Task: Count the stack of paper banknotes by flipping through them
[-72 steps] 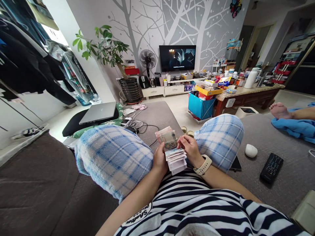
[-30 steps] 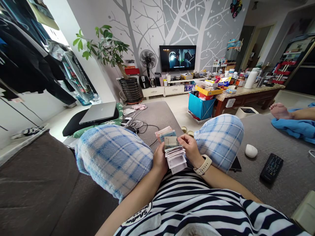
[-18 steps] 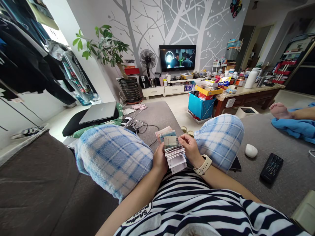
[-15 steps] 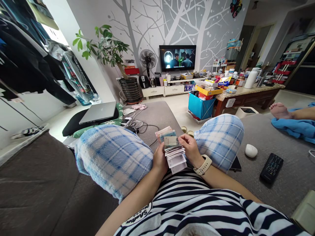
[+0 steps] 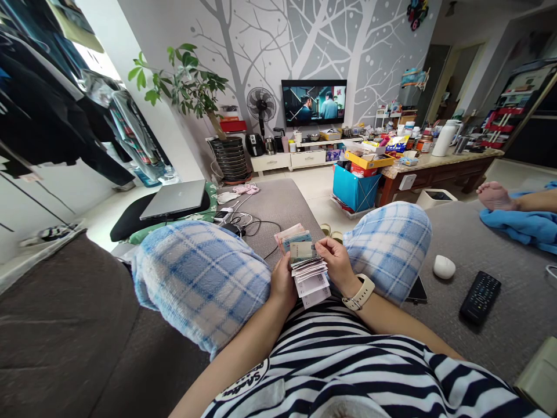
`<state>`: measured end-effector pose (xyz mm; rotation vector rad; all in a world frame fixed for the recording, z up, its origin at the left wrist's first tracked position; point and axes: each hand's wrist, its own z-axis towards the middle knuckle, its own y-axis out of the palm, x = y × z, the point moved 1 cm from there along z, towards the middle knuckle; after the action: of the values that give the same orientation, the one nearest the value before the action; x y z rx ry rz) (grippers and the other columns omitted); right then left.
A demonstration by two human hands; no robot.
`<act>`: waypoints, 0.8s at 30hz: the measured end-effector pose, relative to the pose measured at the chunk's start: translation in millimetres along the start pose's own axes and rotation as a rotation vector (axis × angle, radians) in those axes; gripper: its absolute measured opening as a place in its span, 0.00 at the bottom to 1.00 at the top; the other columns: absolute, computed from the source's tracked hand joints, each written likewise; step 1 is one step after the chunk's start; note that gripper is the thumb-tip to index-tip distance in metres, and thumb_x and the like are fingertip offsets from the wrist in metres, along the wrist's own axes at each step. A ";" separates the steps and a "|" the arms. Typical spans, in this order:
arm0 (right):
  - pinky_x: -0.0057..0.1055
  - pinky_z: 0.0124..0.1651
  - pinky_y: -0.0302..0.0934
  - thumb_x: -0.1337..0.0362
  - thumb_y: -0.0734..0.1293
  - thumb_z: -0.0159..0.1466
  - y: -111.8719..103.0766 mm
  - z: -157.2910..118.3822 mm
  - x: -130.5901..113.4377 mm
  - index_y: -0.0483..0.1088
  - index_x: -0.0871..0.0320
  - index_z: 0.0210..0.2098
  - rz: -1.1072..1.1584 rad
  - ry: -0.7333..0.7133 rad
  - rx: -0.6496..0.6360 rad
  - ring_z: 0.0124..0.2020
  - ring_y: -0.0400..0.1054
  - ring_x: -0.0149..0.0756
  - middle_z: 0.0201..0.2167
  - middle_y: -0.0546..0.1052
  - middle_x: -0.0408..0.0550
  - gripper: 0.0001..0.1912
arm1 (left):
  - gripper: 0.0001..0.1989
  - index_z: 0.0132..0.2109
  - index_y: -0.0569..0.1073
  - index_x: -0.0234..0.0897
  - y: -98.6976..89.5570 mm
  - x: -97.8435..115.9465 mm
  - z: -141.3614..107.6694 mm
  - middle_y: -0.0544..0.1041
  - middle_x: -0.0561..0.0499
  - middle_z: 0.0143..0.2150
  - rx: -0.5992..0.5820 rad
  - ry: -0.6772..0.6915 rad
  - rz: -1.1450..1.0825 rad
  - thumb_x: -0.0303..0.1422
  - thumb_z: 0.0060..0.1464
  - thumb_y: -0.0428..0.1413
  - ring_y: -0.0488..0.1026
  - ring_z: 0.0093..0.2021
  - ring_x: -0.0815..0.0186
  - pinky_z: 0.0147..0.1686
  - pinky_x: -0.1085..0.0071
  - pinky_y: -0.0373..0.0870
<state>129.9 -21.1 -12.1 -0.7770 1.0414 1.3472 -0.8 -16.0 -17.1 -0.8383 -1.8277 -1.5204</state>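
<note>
In my lap, between my raised knees, I hold a fanned stack of banknotes (image 5: 311, 283). My left hand (image 5: 282, 281) is closed on the stack's left side. My right hand (image 5: 335, 261), with a pale watch (image 5: 360, 292) on its wrist, pinches the upper right edge of a greenish note (image 5: 301, 250). Pinkish and blue notes fan out above that one, and several pale folded ends hang below. My palms and most of my left fingers are hidden.
On the grey sofa to my right lie a black remote control (image 5: 480, 298) and a white rounded case (image 5: 444, 267). Another person's bare foot (image 5: 493, 195) rests beyond them. A laptop (image 5: 174, 199) and tangled cables (image 5: 243, 220) lie left of my knees.
The picture on the television differs. My hands and the banknotes look the same as before.
</note>
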 end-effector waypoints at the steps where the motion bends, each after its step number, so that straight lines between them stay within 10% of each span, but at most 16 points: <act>1: 0.30 0.31 0.55 0.50 0.67 0.62 -0.1 0.0 0.3 0.69 0.57 0.28 0.001 -0.002 -0.002 0.27 0.60 0.32 0.24 0.70 0.41 0.16 | 0.10 0.33 0.78 0.32 0.7 0.5 -0.5 0.81 0.48 0.30 0.003 0.003 0.000 0.34 0.42 0.63 0.76 0.30 0.64 0.36 0.69 0.72; 24: 0.29 0.27 0.53 0.50 0.75 0.52 2.6 1.7 1.1 0.65 0.56 0.28 0.002 0.060 0.057 0.23 0.57 0.29 0.21 0.66 0.37 0.20 | 0.15 0.39 0.76 0.32 -1.4 1.6 -0.8 0.82 0.45 0.34 -0.040 -0.041 -0.043 0.32 0.41 0.65 0.80 0.39 0.54 0.42 0.62 0.74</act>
<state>127.6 -18.8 -12.2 -0.7779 1.1229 1.2975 -2.8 -16.8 -16.5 -0.8598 -1.8606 -1.5826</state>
